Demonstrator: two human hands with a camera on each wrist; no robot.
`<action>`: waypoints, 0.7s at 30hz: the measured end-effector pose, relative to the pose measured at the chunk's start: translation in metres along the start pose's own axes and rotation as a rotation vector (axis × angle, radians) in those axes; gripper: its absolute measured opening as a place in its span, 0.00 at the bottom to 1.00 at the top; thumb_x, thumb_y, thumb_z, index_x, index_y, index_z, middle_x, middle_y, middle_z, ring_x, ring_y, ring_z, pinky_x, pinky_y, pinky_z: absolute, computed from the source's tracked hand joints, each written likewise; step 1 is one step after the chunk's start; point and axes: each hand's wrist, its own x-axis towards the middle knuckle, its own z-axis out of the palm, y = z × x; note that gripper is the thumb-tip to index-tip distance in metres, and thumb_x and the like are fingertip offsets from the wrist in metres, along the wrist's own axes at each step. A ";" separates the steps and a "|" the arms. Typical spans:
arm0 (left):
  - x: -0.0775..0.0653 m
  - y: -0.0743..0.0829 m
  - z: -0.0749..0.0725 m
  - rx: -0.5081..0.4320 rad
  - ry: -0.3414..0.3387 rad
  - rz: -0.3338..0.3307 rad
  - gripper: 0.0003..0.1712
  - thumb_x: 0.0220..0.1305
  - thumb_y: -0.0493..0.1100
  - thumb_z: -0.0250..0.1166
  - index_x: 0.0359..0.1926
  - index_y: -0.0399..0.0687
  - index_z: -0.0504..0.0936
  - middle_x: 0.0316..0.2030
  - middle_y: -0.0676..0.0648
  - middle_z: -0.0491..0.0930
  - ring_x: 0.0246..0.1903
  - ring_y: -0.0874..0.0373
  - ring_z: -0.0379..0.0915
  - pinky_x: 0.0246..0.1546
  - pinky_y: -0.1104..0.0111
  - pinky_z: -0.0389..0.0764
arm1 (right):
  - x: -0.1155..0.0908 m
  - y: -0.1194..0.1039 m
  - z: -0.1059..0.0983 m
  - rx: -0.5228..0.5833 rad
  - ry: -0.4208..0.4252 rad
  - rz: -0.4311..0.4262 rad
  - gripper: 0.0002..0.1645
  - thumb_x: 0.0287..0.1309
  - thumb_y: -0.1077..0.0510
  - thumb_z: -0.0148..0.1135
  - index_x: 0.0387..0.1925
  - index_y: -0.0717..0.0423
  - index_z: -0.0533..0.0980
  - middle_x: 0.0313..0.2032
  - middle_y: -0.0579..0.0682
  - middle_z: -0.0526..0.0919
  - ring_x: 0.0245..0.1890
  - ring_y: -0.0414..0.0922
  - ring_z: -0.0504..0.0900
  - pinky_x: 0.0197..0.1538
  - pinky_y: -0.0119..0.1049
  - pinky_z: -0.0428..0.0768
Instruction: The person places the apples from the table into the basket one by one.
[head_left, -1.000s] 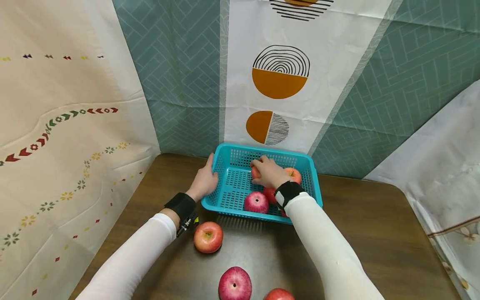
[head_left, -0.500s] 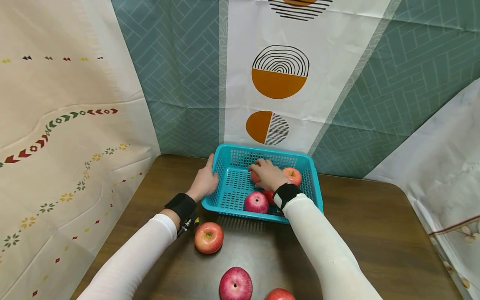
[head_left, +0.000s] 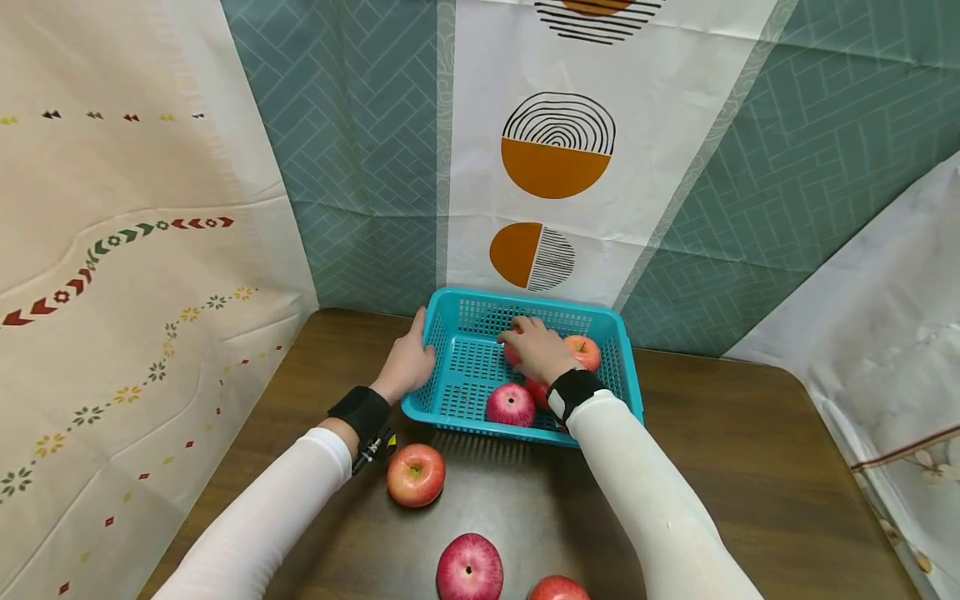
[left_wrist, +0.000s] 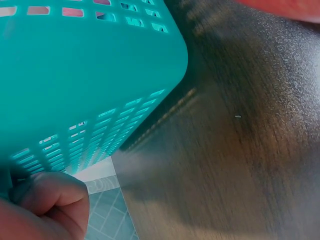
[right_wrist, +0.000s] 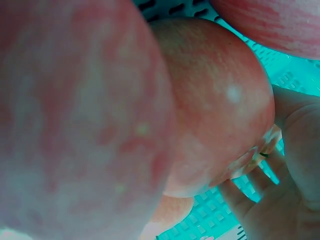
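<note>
A turquoise plastic basket (head_left: 468, 425) stands on the table against the wall. My left hand (head_left: 408, 362) grips its left side; in the left wrist view the curled fingers (left_wrist: 55, 197) sit against the perforated wall. Inside the basket my right hand (head_left: 536, 348) holds a red apple (head_left: 512, 353), its fingers over the top. The right wrist view has this apple (right_wrist: 220, 105) between thumb and fingers, partly covered by a nearer apple. A dark pink apple (head_left: 511, 405), a light red apple (head_left: 582, 353) and a red apple (head_left: 537, 392) lie around the right hand.
On the table in front of the basket lie a red-yellow apple (head_left: 416, 475), a dark pink apple (head_left: 470, 568) and a red apple (head_left: 558, 588) cut by the frame's bottom. A patterned cloth (head_left: 360, 167) hangs behind the brown wooden table (head_left: 720, 450).
Over the first half second my right hand shifts slightly left and lower with the apple, and its fingers spread a little. Since then it has hardly moved. The left hand stays on the basket.
</note>
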 end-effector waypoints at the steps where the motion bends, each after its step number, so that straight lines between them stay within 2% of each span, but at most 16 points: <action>1: 0.000 0.000 0.000 0.000 0.001 -0.002 0.45 0.83 0.36 0.49 0.87 0.47 0.33 0.38 0.34 0.83 0.26 0.47 0.82 0.29 0.59 0.80 | 0.000 0.000 0.000 0.000 -0.001 0.000 0.34 0.66 0.56 0.76 0.71 0.45 0.78 0.76 0.61 0.66 0.76 0.62 0.63 0.69 0.63 0.72; 7: 0.001 -0.001 0.001 -0.009 0.004 -0.003 0.45 0.83 0.36 0.49 0.87 0.48 0.33 0.45 0.31 0.84 0.31 0.43 0.85 0.31 0.58 0.81 | -0.001 -0.002 -0.005 -0.009 -0.017 0.000 0.34 0.69 0.57 0.74 0.73 0.45 0.76 0.77 0.61 0.64 0.77 0.61 0.61 0.71 0.62 0.71; 15: 0.000 0.000 0.000 -0.007 0.008 -0.007 0.44 0.83 0.36 0.49 0.87 0.47 0.34 0.54 0.29 0.82 0.33 0.45 0.85 0.34 0.56 0.84 | -0.006 -0.002 -0.013 0.003 -0.015 -0.011 0.32 0.70 0.57 0.72 0.73 0.47 0.76 0.77 0.62 0.65 0.77 0.62 0.61 0.72 0.62 0.70; 18: 0.000 0.000 0.000 -0.008 0.007 -0.004 0.44 0.83 0.36 0.49 0.87 0.46 0.34 0.54 0.28 0.82 0.33 0.45 0.85 0.34 0.56 0.84 | -0.007 -0.002 -0.016 0.010 -0.029 -0.006 0.33 0.71 0.57 0.72 0.74 0.47 0.75 0.77 0.62 0.65 0.78 0.62 0.61 0.72 0.62 0.70; 21: 0.000 0.000 0.000 -0.007 0.009 0.000 0.44 0.83 0.36 0.49 0.87 0.46 0.34 0.48 0.30 0.84 0.30 0.46 0.83 0.31 0.57 0.82 | -0.010 -0.003 -0.020 0.016 -0.035 -0.007 0.33 0.71 0.56 0.72 0.74 0.48 0.75 0.77 0.62 0.65 0.78 0.62 0.60 0.72 0.62 0.69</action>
